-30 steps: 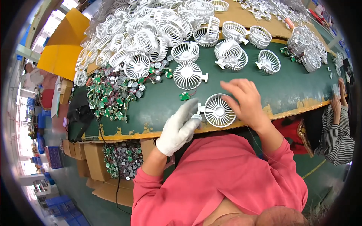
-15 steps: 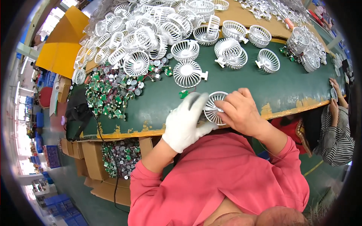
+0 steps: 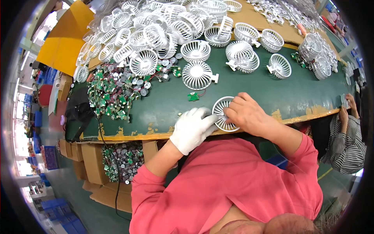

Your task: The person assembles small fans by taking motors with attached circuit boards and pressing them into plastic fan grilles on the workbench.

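Note:
Near the table's front edge, a white slatted fan guard is held between my two hands, its round ribbed side facing up. My left hand, in a white glove with grey fingertips, closes on the guard's left rim. From the right, my bare right hand grips the other side with bent fingers, covering part of the ribs. Just beyond my hands lies a small green circuit board with a thin red wire. Its wire runs toward another white fan guard lying on the green table.
A big pile of white fan guards covers the back left. Green circuit boards with round motors are heaped at the left, and more fill a cardboard box below. Loose guards stand right. Another person's hands work far right.
My left hand's raised, spread fingers have come down and closed on the guard's rim. The guard has turned more face up. The whole view has shifted slightly.

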### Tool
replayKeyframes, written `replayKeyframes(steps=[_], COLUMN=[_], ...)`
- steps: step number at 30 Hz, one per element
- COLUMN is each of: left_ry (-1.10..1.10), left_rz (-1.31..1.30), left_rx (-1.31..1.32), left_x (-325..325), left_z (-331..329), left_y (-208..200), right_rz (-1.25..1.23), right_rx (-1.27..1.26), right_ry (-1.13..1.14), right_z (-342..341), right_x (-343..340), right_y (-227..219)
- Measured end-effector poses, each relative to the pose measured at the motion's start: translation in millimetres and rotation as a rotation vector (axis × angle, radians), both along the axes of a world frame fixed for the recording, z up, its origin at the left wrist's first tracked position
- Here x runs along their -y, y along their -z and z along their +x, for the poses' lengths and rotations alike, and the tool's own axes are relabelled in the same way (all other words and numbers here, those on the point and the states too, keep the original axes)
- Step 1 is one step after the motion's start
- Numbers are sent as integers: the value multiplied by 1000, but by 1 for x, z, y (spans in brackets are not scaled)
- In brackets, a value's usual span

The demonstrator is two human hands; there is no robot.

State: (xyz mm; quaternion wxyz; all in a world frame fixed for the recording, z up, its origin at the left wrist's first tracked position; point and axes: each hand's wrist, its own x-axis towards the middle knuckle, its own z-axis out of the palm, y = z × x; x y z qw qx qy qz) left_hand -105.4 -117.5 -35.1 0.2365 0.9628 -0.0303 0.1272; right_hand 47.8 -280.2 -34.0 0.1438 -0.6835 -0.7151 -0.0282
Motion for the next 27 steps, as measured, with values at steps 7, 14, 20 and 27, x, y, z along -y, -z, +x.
replayKeyframes(steps=[7,14,20,27], left_ry=[-22,-220,-244,-307], left_rz=[-27,-272,15,1], left_rx=[15,276,107,1], left_x=[1,-20,-49,-52], left_z=[-3,-1,19,-3], left_y=[8,-4,16,6], right_rz=[-142,-203,39,-294], right_rx=[94,28,-187,3], right_ry=[-18,44,192,406], right_z=[1,17,43,6], right_x=[-12,-23,-109,-150], right_y=[-8,-29,-19,-17])
